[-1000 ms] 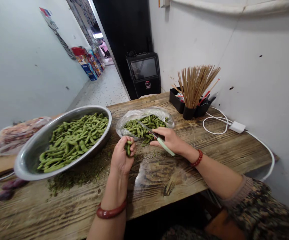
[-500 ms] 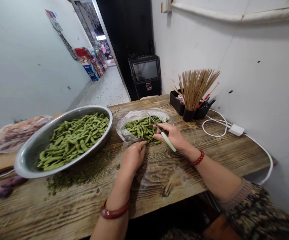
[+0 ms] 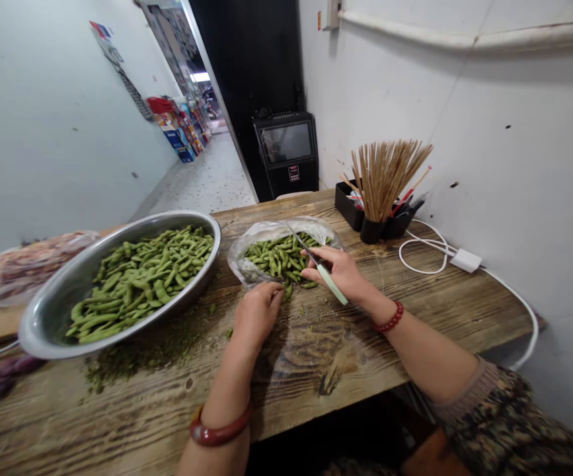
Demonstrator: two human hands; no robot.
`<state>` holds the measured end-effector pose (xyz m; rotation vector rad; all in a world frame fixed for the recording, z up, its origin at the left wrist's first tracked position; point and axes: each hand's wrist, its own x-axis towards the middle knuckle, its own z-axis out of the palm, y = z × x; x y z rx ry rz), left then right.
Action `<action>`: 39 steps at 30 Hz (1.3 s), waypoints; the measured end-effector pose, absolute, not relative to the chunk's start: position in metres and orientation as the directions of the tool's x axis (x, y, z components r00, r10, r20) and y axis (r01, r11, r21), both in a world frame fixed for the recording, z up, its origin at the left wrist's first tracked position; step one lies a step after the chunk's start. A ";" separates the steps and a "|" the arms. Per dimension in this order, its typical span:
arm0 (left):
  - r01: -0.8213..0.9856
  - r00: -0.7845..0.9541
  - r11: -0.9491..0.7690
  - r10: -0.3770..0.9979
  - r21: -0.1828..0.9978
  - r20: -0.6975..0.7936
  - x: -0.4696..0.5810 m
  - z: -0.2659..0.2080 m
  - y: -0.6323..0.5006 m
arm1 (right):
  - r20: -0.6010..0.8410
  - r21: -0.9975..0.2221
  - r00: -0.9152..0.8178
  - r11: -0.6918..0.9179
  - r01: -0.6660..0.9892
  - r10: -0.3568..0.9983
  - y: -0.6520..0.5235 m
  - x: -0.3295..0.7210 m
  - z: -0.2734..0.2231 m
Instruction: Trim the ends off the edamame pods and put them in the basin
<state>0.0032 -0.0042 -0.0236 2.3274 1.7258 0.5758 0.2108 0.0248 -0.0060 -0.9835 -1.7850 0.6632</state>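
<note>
My right hand (image 3: 343,272) is closed around a cutting tool with a pale green handle (image 3: 332,284) and a slim, pointed metal blade. I cannot tell whether it is scissors seen edge-on or a knife. The blade points forward and left over green edamame pods (image 3: 272,256) in a clear plastic bag (image 3: 240,246). At the bag's near edge, my left hand (image 3: 256,311) has its fingers pinched together beside a pod; what is between them is hidden. To the left, a big metal basin (image 3: 43,324) holds many more pods.
Green trimmings (image 3: 137,357) litter the wooden table (image 3: 316,410) below the basin. Purple objects (image 3: 6,377) and a bagged pinkish mass (image 3: 33,261) lie at far left. Skewers (image 3: 388,178) stand in a black holder (image 3: 350,210) at back right, near a white cable with an adapter (image 3: 466,260).
My left hand has shifted slightly left and toward me at the bag's edge. My right hand keeps its grip on the green-handled tool. The view has moved a little.
</note>
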 end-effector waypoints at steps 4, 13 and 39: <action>0.917 0.274 -0.300 0.953 0.264 0.130 0.009 -0.025 -0.007 | 0.493 -0.769 -0.240 0.548 0.329 0.836 0.023 0.209 -0.006; 0.970 0.200 -0.206 0.978 0.130 0.056 0.006 -0.018 -0.007 | 0.506 -0.751 -0.249 0.564 0.344 0.826 0.024 0.208 -0.011; 0.900 0.262 -0.297 0.954 0.319 0.147 0.003 -0.020 -0.005 | 0.494 -0.761 -0.262 0.558 0.331 0.829 0.021 0.207 -0.007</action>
